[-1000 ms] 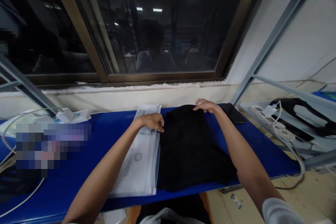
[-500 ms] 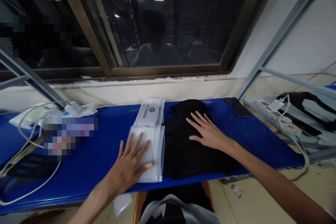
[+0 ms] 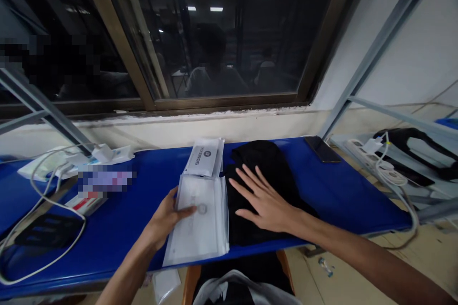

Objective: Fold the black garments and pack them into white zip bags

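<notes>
A folded black garment lies on the blue table. My right hand rests flat on it with fingers spread, open. Just left of the garment sits a stack of clear plastic bags with printed logos. My left hand grips the left edge of the top bag, thumb on top and fingers under it, lifting that edge a little. Another folded bag lies behind the stack.
White cables and chargers lie at the table's left end, with a dark pad nearer me. A dark phone lies at the back right. A power strip and black items sit on the right shelf. A window runs behind.
My right hand slid from the garment's far edge toward me and flattened on it. My left hand left the garment's side, pressed on the bag stack, then closed on the top bag's left edge.
</notes>
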The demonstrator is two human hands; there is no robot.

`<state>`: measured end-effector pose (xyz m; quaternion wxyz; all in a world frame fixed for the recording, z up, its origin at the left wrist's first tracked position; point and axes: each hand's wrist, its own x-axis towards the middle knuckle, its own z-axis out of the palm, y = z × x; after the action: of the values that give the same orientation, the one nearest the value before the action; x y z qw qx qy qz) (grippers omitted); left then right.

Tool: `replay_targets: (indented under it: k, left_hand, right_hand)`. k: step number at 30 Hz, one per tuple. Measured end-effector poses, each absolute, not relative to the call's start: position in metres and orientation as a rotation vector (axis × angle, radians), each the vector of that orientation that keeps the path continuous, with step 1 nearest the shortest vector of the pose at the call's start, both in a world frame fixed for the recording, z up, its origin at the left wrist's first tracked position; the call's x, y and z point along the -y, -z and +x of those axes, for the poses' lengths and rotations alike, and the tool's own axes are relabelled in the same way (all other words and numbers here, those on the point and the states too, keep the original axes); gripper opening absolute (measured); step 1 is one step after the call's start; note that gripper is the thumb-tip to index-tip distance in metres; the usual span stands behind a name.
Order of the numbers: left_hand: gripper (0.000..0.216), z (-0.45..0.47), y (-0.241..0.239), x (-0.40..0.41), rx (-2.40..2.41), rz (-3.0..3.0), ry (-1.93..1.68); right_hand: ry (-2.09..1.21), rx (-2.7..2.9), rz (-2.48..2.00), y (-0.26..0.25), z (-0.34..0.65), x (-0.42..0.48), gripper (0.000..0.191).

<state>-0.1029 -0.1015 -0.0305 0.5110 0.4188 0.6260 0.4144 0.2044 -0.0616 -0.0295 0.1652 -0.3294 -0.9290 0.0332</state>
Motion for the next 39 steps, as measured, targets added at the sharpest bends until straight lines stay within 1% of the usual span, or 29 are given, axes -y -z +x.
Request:
replay_targets:
  k: [2, 4, 7, 9, 10, 12, 14, 16, 18, 20, 22, 23, 24, 25, 27, 28, 29, 31, 32, 33, 35, 36, 37, 39]
  left_hand:
    - [0.077, -0.099, 0.017, 0.112, -1.363, 0.947, -0.95]
    - [0.063, -0.098, 0.006, 0.123, -1.358, 0.951, -1.016]
    - [0.056, -0.102, -0.004, 0.133, -1.47, 1.026, -1.275]
    - [0.052, -0.104, -0.004, 0.135, -1.547, 1.162, -1.43]
    - [0.05, -0.104, -0.001, 0.134, -1.584, 1.237, -1.484]
    - [0.048, -0.103, 0.011, 0.131, -1.622, 1.321, -1.572]
    - [0.048, -0.098, 0.027, 0.126, -1.564, 1.277, -1.636]
    - [0.048, -0.094, 0.04, 0.12, -1.457, 1.146, -1.708]
    - [0.046, -0.093, 0.045, 0.117, -1.381, 1.045, -1.77]
    - [0.042, -0.097, 0.045, 0.117, -1.394, 1.0, -1.803]
    - [0.04, -0.105, 0.044, 0.123, -1.521, 1.017, -1.725]
    - [0.042, -0.11, 0.044, 0.127, -1.626, 1.048, -1.656]
    - [0.046, -0.114, 0.047, 0.132, -1.738, 1.101, -1.566]
    - [0.052, -0.117, 0.05, 0.137, -1.846, 1.175, -1.456]
    - [0.067, -0.119, 0.06, 0.145, -2.032, 1.344, -1.195]
    - [0.074, -0.118, 0.064, 0.148, -2.103, 1.424, -1.07]
    - [0.079, -0.115, 0.069, 0.149, -2.162, 1.502, -0.961]
    - [0.08, -0.107, 0.074, 0.147, -2.261, 1.663, -0.826]
    - [0.077, -0.104, 0.075, 0.144, -2.296, 1.747, -0.801]
    - [0.074, -0.101, 0.075, 0.14, -2.318, 1.829, -0.787]
    - [0.068, -0.097, 0.077, 0.131, -2.337, 1.976, -0.737]
    - [0.066, -0.098, 0.078, 0.127, -2.338, 2.045, -0.711]
    - [0.065, -0.099, 0.08, 0.122, -2.34, 2.107, -0.689]
    - [0.065, -0.103, 0.084, 0.116, -2.357, 2.194, -0.659]
  right_hand:
    - [-0.264, 2.58, -0.878, 0.026, 0.19, 0.063, 0.083]
    - [-0.522, 2.423, -0.855, 0.023, 0.178, 0.061, 0.094]
    - [-0.942, 2.177, -0.727, 0.012, 0.158, 0.058, 0.116]
    - [-1.106, 2.118, -0.622, 0.003, 0.144, 0.06, 0.121]
    - [-1.144, 2.109, -0.581, -0.001, 0.137, 0.061, 0.117]
    - [-1.16, 2.075, -0.542, -0.004, 0.124, 0.063, 0.099]
    - [-1.132, 2.031, -0.544, 0.002, 0.115, 0.061, 0.081]
    - [-1.067, 2.03, -0.607, 0.014, 0.11, 0.058, 0.069]
    - [-0.985, 2.021, -0.708, 0.024, 0.109, 0.054, 0.065]
    - [-0.951, 1.958, -0.791, 0.029, 0.11, 0.054, 0.068]
    - [-0.952, 1.908, -0.816, 0.028, 0.114, 0.057, 0.073]
    - [-0.932, 1.934, -0.818, 0.026, 0.116, 0.061, 0.071]
    - [-0.885, 2.011, -0.83, 0.024, 0.118, 0.066, 0.064]
    - [-0.803, 2.142, -0.854, 0.022, 0.121, 0.072, 0.053]
    - [-0.517, 2.485, -0.934, 0.021, 0.124, 0.085, 0.03]
    - [-0.34, 2.634, -0.973, 0.021, 0.124, 0.091, 0.023]
    - [-0.172, 2.739, -0.987, 0.023, 0.124, 0.096, 0.021]
    - [0.059, 2.799, -0.94, 0.029, 0.12, 0.102, 0.026]
    - [0.085, 2.791, -0.9, 0.033, 0.117, 0.103, 0.034]
    - [0.051, 2.784, -0.872, 0.038, 0.114, 0.102, 0.046]
    - [-0.116, 2.786, -0.88, 0.05, 0.109, 0.099, 0.071]
    - [-0.214, 2.786, -0.91, 0.055, 0.108, 0.098, 0.079]
    - [-0.304, 2.78, -0.929, 0.058, 0.107, 0.096, 0.084]
    - [-0.398, 2.734, -0.907, 0.059, 0.11, 0.094, 0.089]
